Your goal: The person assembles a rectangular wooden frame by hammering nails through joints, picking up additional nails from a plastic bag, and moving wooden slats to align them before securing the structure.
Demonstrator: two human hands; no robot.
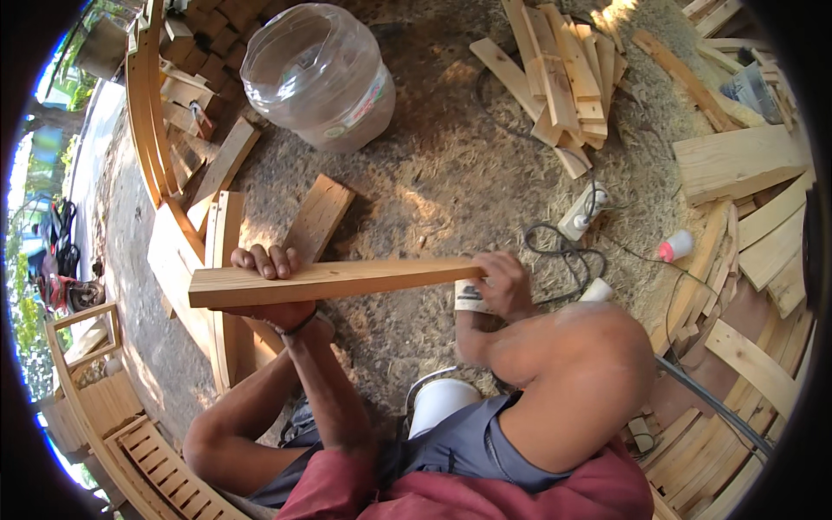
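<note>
A long pale wooden board (338, 282) lies crosswise in front of me, lifted above the ground. My left hand (267, 263) is wrapped round it near its wide left end, fingers over the far edge and palm underneath. At the narrower-looking right end, my right hand (505, 282) is closed on the board's tip. A white band-like thing (471, 296) with dark marks shows by the right wrist. Behind the left hand, a short plank (319, 217) leans among other timber pieces (227, 230).
A clear plastic tub (316, 82) stands at the far left. Stacked offcuts (563, 74) lie at the far right, near a white power strip (582, 212) with a dark cable (563, 247). More boards (737, 160) cover the right side. A white bucket (444, 403) sits between my legs.
</note>
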